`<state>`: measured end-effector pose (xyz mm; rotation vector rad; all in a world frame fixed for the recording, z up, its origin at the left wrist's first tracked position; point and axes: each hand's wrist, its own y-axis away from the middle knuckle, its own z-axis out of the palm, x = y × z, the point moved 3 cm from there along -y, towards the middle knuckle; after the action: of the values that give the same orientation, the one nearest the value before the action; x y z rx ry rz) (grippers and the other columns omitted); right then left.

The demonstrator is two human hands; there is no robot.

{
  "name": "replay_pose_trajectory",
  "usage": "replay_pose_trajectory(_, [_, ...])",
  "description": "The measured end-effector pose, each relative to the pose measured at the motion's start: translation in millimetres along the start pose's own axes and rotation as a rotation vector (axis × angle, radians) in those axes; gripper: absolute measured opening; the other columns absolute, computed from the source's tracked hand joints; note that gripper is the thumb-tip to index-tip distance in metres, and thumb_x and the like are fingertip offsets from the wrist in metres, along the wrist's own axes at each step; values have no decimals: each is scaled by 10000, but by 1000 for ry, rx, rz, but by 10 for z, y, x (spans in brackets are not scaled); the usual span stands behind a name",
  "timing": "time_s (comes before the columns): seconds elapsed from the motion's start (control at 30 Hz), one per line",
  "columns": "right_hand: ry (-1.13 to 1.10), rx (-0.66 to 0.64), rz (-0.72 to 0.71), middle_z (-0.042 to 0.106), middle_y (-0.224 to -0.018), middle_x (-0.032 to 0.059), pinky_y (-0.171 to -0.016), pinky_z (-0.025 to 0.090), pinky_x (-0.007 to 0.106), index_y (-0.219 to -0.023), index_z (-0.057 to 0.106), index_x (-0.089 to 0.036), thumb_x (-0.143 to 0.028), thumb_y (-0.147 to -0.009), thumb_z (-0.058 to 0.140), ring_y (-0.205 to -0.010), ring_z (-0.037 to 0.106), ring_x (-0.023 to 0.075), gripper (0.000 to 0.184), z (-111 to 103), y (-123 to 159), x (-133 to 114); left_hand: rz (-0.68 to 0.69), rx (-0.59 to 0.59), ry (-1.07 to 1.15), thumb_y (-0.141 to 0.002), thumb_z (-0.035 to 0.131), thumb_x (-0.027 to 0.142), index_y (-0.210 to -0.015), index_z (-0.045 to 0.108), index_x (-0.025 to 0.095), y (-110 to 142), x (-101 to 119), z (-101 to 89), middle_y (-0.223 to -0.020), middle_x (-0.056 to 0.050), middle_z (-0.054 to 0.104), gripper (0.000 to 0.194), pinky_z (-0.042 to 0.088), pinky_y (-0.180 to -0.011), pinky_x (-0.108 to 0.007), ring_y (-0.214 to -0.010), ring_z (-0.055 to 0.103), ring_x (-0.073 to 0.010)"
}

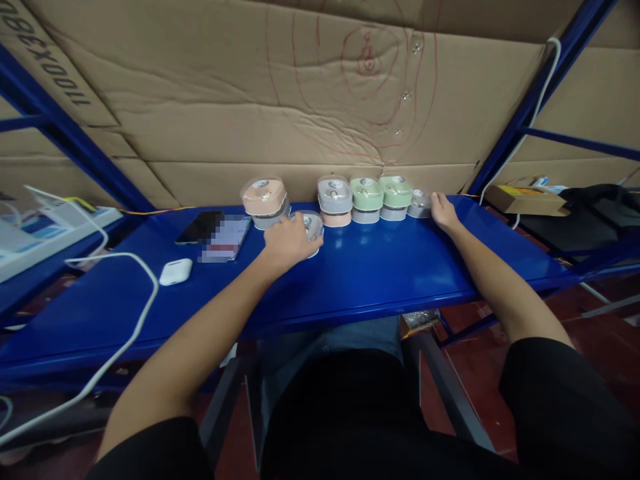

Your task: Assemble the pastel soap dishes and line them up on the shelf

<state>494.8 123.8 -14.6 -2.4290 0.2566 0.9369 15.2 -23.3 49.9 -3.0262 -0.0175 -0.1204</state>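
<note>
My left hand (289, 240) is closed around a small grey box with a clear lid (314, 225), low on the blue table. My right hand (443, 212) grips the right side of another grey box (419, 204), which ends a row. Left of that box stand two stacks, each a green box (396, 193) over a grey one, the other topped by a second green box (367, 193). Beside them a grey box (334, 195) rests on a peach box (336, 219). Behind my left hand, a larger-looking peach box (262, 197) sits on a grey one, partly hidden by my fingers.
Toward the left of the blue table (380, 267) lie a dark phone (193, 229), a lit phone (230, 237) and a white earbud case (176, 272). A white cable (145, 313) crosses the left side. A cardboard wall (225, 133) stands behind, between blue posts.
</note>
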Motion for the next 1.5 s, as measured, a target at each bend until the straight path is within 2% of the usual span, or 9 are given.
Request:
replay_pose_trajectory(0.13, [23,195,-131,793,-1453,308,-1300,498,653,-1419,750,-123,-723,-1127,360,-1456,710,458,773,-152,87,-254,150,-69,32,-942,764,694,-1652,597,121,26,-25,-43,-1529,-346,711,928,617,-1065,-665,-1330,753,-608])
replay_pose_trajectory(0.27, [-45,296,-527,806,-1296,222,-1231,539,688,-1260,797,-237,-670,-1150,382,-1327,714,422,609,-244,509,-818,579,-195,235,-864,837,593,-1702,588,188,63,49,14,-1653,-262,673,963,580,-1224,-620,-1489,700,-531])
replay_pose_trajectory(0.33, [-113,123,-706,814,-1261,182,-1194,572,687,-1254,811,-275,-722,-1134,460,-1291,737,424,580,-161,832,-1155,750,-216,396,-839,876,593,-1752,545,221,69,98,82,-1735,-217,637,1040,526,-1320,-591,-1594,639,-488])
replay_pose_trajectory(0.43, [-177,-262,-946,804,-1441,154,-1236,572,679,-1409,794,-294,-825,-1079,589,-1373,737,424,658,56,1354,-1606,807,-173,582,-808,937,593,-1836,411,205,36,148,210,-1770,-242,605,1218,496,-1353,-613,-1639,605,-481])
replay_pose_trajectory(0.57, [-101,-596,-997,682,-1694,214,-1264,578,671,-1724,608,-245,-928,-940,780,-1530,666,480,1054,287,1790,-1866,793,-154,710,-741,1013,559,-1889,257,216,-15,189,352,-1770,-278,591,1417,525,-1310,-671,-1621,620,-516])
replay_pose_trajectory(0.9, [-139,-631,-886,746,-1565,224,-1196,620,677,-1662,640,-224,-939,-979,729,-1389,742,459,993,127,1677,-1746,823,-202,745,-692,1056,605,-1893,281,198,-111,137,429,-1776,-285,575,1486,495,-1336,-689,-1602,622,-516])
replay_pose_trajectory(1.17, [27,-731,-634,850,-1408,167,-1131,662,723,-1505,775,-263,-891,-956,773,-1225,812,449,834,-117,1043,-1204,922,-258,586,-976,871,557,-1483,874,334,-49,86,322,-1687,-141,648,554,485,-1360,-593,-1581,636,-399])
replay_pose_trajectory(1.33, [81,-753,-606,849,-1407,150,-1145,659,748,-1548,786,-288,-766,-803,973,-1263,808,482,904,-20,933,-991,890,-251,597,-1031,786,610,-1399,913,306,-40,99,272,-1666,-154,702,494,482,-1364,-604,-1621,612,-397])
replay_pose_trajectory(1.5, [93,-754,-625,851,-1413,134,-1146,672,750,-1583,771,-319,-700,-685,1068,-1295,810,495,1020,50,905,-938,805,-166,540,-1056,655,691,-1209,915,227,-149,-16,163,-1474,-177,791,553,540,-1301,-597,-1429,719,-394])
